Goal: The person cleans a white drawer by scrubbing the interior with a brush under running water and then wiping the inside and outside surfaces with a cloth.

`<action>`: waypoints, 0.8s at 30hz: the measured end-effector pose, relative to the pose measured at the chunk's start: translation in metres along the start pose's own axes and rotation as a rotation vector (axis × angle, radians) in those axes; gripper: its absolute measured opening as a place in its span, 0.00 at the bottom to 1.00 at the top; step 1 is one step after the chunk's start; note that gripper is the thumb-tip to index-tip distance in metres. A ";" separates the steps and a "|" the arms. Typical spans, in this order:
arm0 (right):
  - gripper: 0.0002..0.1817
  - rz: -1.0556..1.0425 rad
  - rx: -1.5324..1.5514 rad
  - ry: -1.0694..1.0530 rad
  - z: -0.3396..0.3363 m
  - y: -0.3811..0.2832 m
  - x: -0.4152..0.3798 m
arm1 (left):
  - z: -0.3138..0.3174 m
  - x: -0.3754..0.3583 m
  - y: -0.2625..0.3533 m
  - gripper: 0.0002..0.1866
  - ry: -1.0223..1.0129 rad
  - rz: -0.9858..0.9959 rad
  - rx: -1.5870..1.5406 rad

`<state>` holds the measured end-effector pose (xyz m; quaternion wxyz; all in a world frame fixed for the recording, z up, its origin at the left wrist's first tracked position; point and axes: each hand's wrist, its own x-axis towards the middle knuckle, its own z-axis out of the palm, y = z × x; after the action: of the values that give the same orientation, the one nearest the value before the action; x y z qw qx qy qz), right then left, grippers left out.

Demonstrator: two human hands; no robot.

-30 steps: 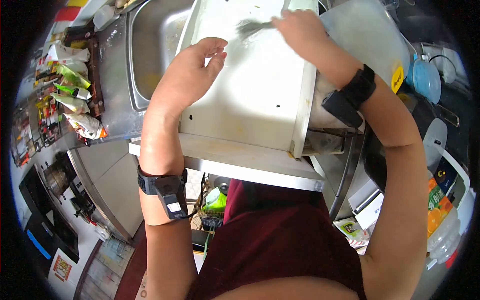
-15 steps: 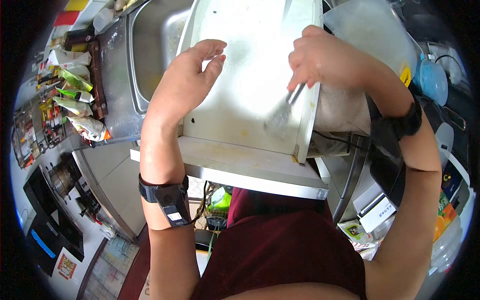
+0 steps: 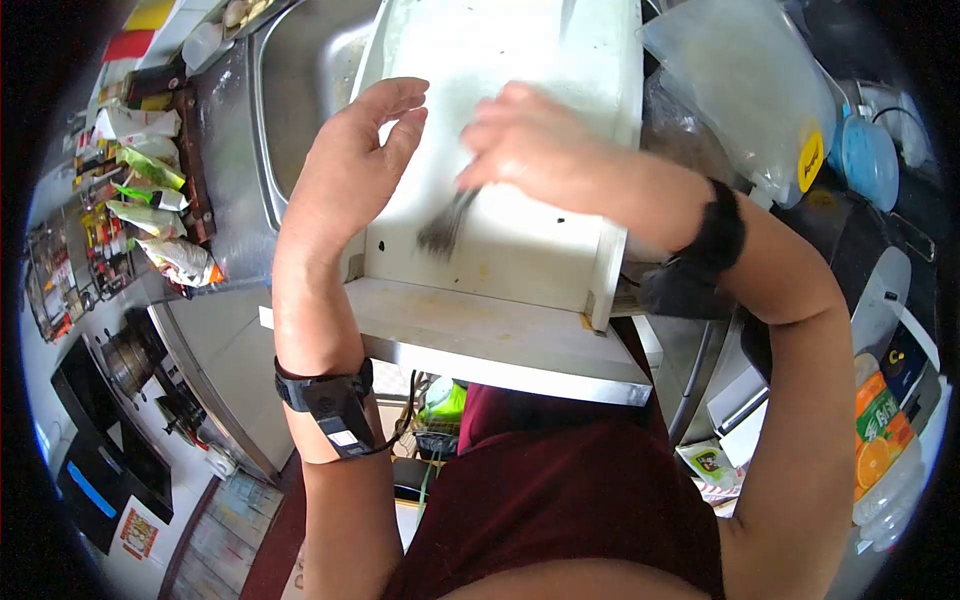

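I'm seeing the white cutting board (image 3: 520,230) hanging over the sink (image 3: 300,110) rim, raised edge on its right. Left hand (image 3: 350,170) is lying open, bracing it; right hand (image 3: 540,150) is gripping a blurry dark brush (image 3: 443,230) mid-board.

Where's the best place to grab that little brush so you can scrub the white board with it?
By the thin handle end, coming from above on the right, as the right hand does now. The brush slants down and left, with its dark bristles at the low end on the white board. Holding the top keeps fingers off the bristles. The left hand steadies the board's left edge.
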<state>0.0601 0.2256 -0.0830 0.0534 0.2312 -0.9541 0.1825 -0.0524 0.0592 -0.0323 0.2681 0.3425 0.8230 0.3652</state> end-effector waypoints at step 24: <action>0.28 0.841 -0.086 -0.285 0.041 0.096 0.022 | -0.006 -0.003 0.026 0.15 -0.039 -0.087 0.120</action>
<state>-0.0039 0.2800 -0.1482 -0.1479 -0.1567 -0.9697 0.1148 -0.0446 0.0673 -0.0076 0.2788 0.3292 0.8521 0.2965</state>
